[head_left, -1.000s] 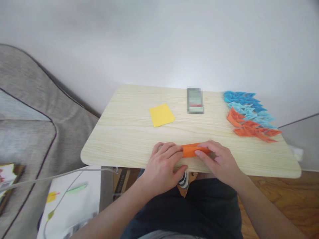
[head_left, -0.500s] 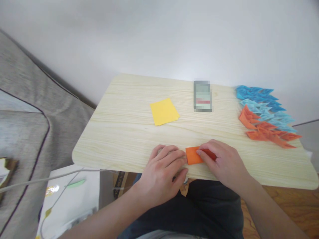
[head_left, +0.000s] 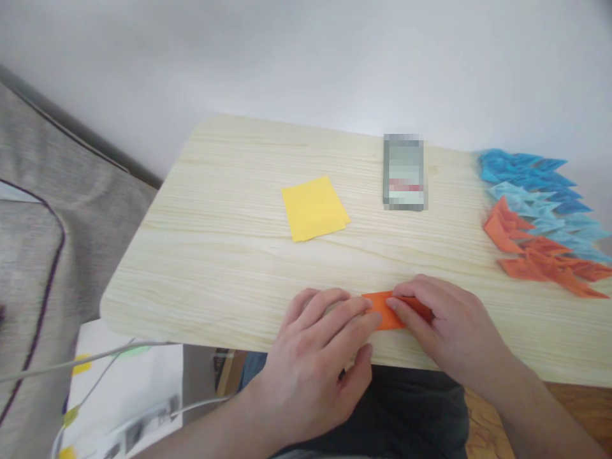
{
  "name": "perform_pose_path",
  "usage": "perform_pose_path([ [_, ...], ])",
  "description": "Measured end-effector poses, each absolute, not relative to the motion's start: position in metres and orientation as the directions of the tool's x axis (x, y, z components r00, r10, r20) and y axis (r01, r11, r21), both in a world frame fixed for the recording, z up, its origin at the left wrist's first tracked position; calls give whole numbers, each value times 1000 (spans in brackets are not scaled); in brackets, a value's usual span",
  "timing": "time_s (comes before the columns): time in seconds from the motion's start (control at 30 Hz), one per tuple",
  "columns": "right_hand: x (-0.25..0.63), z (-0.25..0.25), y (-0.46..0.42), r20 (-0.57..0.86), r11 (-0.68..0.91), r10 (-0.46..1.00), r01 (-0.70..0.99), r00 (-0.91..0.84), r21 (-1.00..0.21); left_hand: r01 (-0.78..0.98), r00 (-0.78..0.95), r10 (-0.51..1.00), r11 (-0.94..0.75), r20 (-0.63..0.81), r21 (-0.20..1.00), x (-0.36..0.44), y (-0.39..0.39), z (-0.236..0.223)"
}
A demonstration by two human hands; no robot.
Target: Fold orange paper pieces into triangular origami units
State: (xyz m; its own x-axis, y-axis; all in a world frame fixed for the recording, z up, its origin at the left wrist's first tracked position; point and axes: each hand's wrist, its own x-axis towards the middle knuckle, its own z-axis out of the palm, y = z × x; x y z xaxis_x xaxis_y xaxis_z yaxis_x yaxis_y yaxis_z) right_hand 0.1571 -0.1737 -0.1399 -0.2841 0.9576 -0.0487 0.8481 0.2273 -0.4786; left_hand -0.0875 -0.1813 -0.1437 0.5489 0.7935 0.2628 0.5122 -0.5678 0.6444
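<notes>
A small folded orange paper (head_left: 386,311) lies near the front edge of a light wooden table (head_left: 229,255). My left hand (head_left: 318,347) rests on the table with its fingertips on the paper's left end. My right hand (head_left: 444,331) presses down on the paper's right part with its fingers, covering most of it. Only a narrow strip of orange shows between the two hands.
A yellow square of paper (head_left: 314,208) lies in the table's middle. A blurred phone-like object (head_left: 404,172) sits behind it. Several folded blue pieces (head_left: 535,185) and orange pieces (head_left: 540,255) are heaped at the right edge. A grey sofa (head_left: 33,255) stands to the left.
The view has moved closer and shifted left. Both hands stayed on the orange paper, and less of the paper shows between them now.
</notes>
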Motion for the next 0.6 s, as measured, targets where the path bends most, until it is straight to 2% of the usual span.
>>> perform_pose_path([
  [0.2,159,-141,-170,-81,202,957,843,-277,-498,554,584,765,-619,271,557,-85,-183,-150],
  [0.6,160,-140,-166,-125,175,958,869,-260,-463,562,577,764,-628,290,538,-84,-182,-153],
])
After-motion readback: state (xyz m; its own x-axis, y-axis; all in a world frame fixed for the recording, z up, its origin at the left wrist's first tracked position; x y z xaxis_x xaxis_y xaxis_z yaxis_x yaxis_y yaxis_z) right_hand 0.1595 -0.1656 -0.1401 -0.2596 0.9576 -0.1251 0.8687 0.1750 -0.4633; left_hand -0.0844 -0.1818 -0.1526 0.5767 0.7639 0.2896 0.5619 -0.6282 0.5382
